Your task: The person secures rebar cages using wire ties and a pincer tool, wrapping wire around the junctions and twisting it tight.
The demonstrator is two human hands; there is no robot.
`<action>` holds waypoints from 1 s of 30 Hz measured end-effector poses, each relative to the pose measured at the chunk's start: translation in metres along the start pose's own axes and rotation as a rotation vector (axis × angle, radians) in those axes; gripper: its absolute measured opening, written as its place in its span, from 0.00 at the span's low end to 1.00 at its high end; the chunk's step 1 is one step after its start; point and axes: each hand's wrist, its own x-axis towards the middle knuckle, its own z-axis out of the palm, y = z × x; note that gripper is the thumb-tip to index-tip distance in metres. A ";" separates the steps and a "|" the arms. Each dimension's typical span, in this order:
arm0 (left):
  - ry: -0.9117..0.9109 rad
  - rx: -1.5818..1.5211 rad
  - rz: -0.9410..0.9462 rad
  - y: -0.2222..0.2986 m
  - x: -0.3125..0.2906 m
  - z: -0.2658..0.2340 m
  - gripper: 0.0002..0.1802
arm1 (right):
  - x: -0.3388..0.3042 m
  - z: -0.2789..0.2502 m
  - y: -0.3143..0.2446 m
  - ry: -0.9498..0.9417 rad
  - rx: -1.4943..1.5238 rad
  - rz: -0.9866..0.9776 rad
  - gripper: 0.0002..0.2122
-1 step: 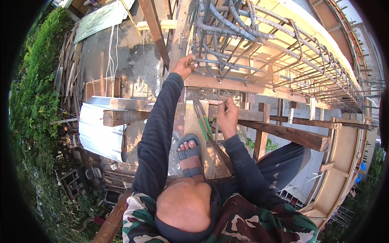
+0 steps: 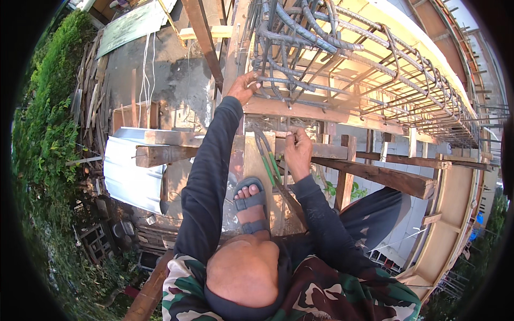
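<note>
My left hand (image 2: 243, 88) reaches forward to the near left corner of a rebar cage (image 2: 342, 88), its fingers bent and closed at the end of a lower bar. My right hand (image 2: 299, 152) is closed in a pinch above a wooden beam, nearer to me and right of the left hand. Whatever lies between its fingertips is too small to make out. Between my arms, a pair of green-handled pincers (image 2: 266, 158) rests on a plank (image 2: 252, 155), jaws pointing away from me. My sandalled foot (image 2: 249, 200) stands just behind them.
Wooden formwork (image 2: 300, 111) runs along the cage. Thick timbers (image 2: 385, 176) stick out at right, and another beam end (image 2: 160, 156) at left. Beyond lie a white corrugated sheet (image 2: 134, 171), stacked boards (image 2: 91, 101) and green bushes (image 2: 51, 134). Ground shows far below through gaps.
My right hand has shifted slightly left, its fingers still pinched. The left hand stays at the rebar, and the pincers have not moved.
</note>
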 end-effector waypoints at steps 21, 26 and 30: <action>0.034 0.348 -0.025 0.016 -0.003 -0.005 0.23 | 0.082 0.124 0.009 0.174 0.826 0.390 0.16; -0.016 0.322 0.208 0.006 0.005 -0.010 0.28 | 0.091 0.136 0.015 0.139 0.864 0.389 0.20; -0.030 0.320 0.180 0.007 0.006 -0.012 0.28 | 0.094 0.145 0.021 0.124 0.793 0.317 0.21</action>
